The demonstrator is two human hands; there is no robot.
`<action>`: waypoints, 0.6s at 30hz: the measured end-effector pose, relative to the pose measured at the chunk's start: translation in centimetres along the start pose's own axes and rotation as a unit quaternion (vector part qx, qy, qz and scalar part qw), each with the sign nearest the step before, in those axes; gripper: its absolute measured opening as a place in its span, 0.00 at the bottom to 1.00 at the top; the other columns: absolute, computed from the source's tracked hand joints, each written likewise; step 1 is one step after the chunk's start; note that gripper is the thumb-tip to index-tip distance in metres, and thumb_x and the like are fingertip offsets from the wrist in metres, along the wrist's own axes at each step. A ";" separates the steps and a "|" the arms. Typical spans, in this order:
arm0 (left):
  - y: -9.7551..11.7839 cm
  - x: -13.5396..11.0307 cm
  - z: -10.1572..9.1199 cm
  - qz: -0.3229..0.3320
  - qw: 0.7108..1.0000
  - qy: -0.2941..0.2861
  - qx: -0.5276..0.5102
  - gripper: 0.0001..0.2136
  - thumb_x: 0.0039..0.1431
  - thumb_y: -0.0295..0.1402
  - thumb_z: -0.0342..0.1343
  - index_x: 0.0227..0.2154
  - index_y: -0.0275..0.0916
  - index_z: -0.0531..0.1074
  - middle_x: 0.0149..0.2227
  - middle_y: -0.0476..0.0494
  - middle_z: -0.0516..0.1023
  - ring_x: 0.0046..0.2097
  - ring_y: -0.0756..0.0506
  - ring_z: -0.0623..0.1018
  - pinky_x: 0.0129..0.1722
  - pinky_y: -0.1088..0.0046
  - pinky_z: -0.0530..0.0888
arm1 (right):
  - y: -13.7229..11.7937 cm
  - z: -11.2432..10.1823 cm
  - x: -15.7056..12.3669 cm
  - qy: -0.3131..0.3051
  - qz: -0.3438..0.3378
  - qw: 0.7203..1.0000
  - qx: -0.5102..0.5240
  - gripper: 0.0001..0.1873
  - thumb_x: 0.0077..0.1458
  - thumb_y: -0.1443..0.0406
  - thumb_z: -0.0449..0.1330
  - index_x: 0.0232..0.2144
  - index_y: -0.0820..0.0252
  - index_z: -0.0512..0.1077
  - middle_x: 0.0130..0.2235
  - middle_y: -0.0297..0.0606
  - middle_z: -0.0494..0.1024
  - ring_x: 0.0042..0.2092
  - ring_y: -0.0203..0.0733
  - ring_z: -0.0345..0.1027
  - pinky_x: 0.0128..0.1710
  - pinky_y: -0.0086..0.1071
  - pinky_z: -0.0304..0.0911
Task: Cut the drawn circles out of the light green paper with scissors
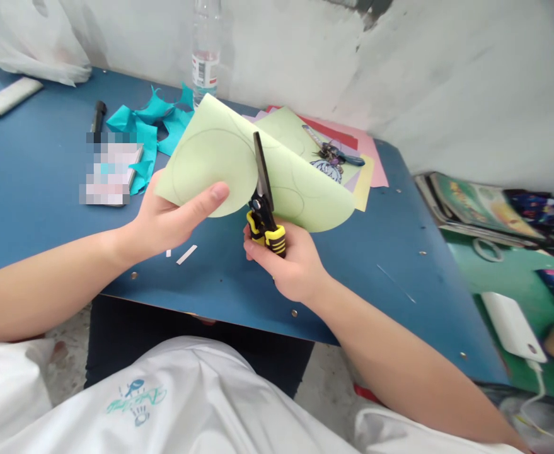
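My left hand pinches a pale green sheet of paper with pencilled circles on it, thumb on top, holding it tilted above the blue table. My right hand is wrapped round the yellow-and-black handles of scissors. Their dark blades point away from me and run up through the green sheet along a curved line.
Teal paper scraps, a black marker and a blurred-out booklet lie at the left. A clear bottle stands at the back. Coloured sheets with keys lie behind. A green surface with books and a white power bank lies at the right.
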State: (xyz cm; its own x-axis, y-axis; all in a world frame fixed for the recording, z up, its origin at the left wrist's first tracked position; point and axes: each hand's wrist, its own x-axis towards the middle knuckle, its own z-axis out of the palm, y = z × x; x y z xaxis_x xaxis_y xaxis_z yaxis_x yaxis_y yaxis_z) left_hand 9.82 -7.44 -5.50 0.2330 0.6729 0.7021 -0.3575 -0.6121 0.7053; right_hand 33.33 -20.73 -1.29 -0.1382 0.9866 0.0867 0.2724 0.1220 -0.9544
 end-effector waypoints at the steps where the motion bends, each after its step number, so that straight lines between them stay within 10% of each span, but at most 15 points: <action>1: 0.4 -0.1 0.3 -0.001 1.000 0.001 -0.003 0.34 0.64 0.72 0.85 0.55 0.47 0.96 0.47 0.40 0.94 0.50 0.33 0.96 0.52 0.54 0.97 | 0.0 0.0 0.0 0.000 -0.005 1.000 -0.002 0.15 0.64 0.50 0.74 0.41 0.52 0.79 0.33 0.34 0.82 0.36 0.47 0.75 0.42 0.44 0.72; 9: 3.1 0.6 1.0 0.045 0.998 -0.001 0.052 0.29 0.62 0.64 0.91 0.36 0.45 0.88 0.29 0.49 0.79 0.29 0.47 0.79 0.28 0.67 0.79 | 0.1 0.1 -0.1 -0.008 -0.017 1.000 -0.007 0.15 0.67 0.51 0.75 0.42 0.52 0.79 0.35 0.36 0.84 0.37 0.49 0.77 0.45 0.46 0.75; 18: 2.8 2.0 -0.5 -0.007 0.996 -0.043 0.073 0.34 0.68 0.67 0.85 0.28 0.44 0.79 0.24 0.51 0.69 0.27 0.47 0.71 0.29 0.63 0.76 | -0.2 0.0 -0.3 -0.011 -0.017 1.000 -0.007 0.15 0.68 0.51 0.75 0.43 0.52 0.80 0.36 0.37 0.84 0.39 0.50 0.77 0.45 0.46 0.76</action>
State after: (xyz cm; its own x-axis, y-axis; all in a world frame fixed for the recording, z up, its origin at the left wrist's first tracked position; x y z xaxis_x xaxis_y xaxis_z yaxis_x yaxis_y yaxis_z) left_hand 8.81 -7.63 -2.18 0.3156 0.6471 0.6940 -0.2207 -0.6613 0.7169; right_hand 33.31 -21.00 -1.14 -0.1677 0.9793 0.1130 0.2810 0.1573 -0.9467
